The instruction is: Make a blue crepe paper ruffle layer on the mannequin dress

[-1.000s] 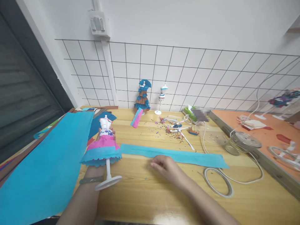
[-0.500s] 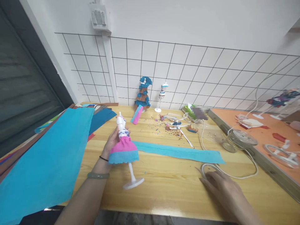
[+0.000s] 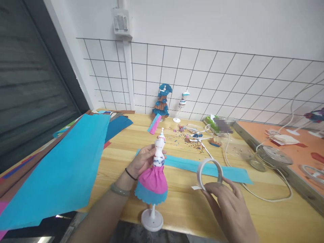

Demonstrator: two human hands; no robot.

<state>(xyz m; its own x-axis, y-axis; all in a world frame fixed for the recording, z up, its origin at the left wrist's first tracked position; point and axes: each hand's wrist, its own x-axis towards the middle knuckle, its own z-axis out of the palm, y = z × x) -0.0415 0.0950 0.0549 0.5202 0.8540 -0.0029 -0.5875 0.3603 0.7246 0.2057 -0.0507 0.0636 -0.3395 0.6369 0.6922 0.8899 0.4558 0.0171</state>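
My left hand (image 3: 142,162) is closed round the waist of a small white mannequin (image 3: 159,150) on a round stand. The mannequin wears a pink paper skirt (image 3: 153,180) with a blue scalloped hem and is held upright above the table's front edge. My right hand (image 3: 229,202) grips a white roll of tape (image 3: 210,172), lifted just off the wooden table (image 3: 177,199), with a short tab of tape hanging at its left. A long blue crepe paper strip (image 3: 235,174) lies flat behind both hands.
Large blue paper sheets (image 3: 63,168) spread over the left side. Two dressed mannequins (image 3: 162,103) stand at the grid wall, with paper scraps (image 3: 192,140) nearby. A white cable (image 3: 273,195) loops at the right beside an orange board (image 3: 286,148) and a glass jar lid (image 3: 274,156).
My left hand brought the mannequin right and towards me, now upright. My right hand picked the tape roll up off the table and raised it beside the skirt.
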